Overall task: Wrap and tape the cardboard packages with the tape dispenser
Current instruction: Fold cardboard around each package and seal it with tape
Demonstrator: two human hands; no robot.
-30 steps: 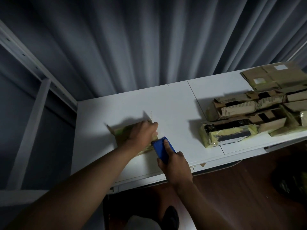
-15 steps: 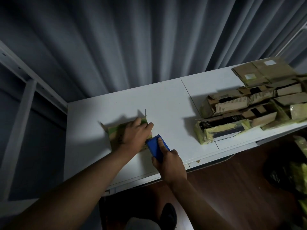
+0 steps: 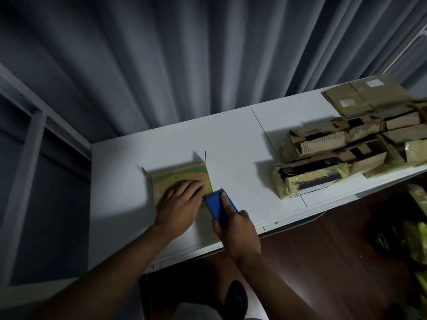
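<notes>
package: flat brown cardboard package with yellow-green tape streaks, lying on the white table, near the front-left
dispenser: blue tape dispenser, toothed end at the package's right near corner
stack: taped cardboard packages piled at right

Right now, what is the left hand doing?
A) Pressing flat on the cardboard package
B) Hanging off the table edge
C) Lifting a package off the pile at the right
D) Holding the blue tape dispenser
A: the left hand lies with straight fingers on top of the cardboard package, while the right hand has its grip on the blue tape dispenser.
</notes>
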